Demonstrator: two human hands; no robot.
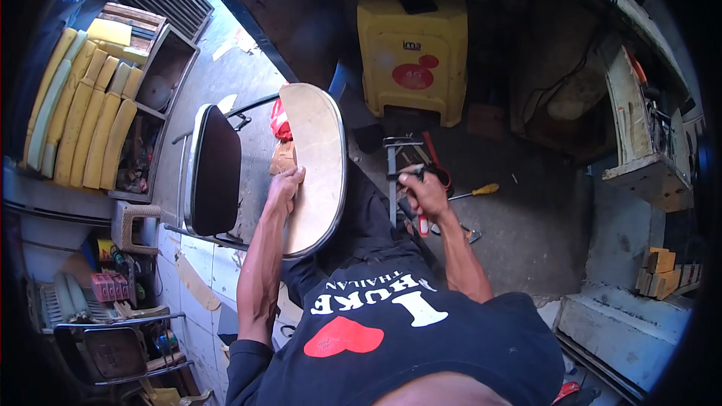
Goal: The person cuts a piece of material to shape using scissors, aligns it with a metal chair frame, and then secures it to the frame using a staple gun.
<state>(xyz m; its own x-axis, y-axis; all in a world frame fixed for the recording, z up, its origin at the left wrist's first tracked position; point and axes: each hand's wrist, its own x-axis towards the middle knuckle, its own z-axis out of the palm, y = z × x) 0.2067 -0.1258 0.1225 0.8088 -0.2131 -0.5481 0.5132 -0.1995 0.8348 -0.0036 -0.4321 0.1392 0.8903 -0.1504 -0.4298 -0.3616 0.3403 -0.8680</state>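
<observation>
My left hand (284, 189) is closed on the straight inner edge of a pale plywood panel (320, 158) with a rounded outer side. A dark rim with a metallic sheen runs along that curve. The panel rests against my lap on a metal-framed chair, whose dark backrest (216, 169) stands to its left. Past the panel's edge, a red plastic wrapper (280, 120) shows. My right hand (427, 194) is closed around something dark, mostly hidden by the fingers. Just left of it is a metal saw-like frame (392, 180); whether the two are joined is unclear.
A screwdriver with a yellow handle (485, 189) lies on the floor right of my right hand, among other tools. Ahead stands a yellow plastic stool (414, 37) under a bench. Yellow foam pads (83, 120) are stacked at left; a wooden tool rack (639, 135) is at right.
</observation>
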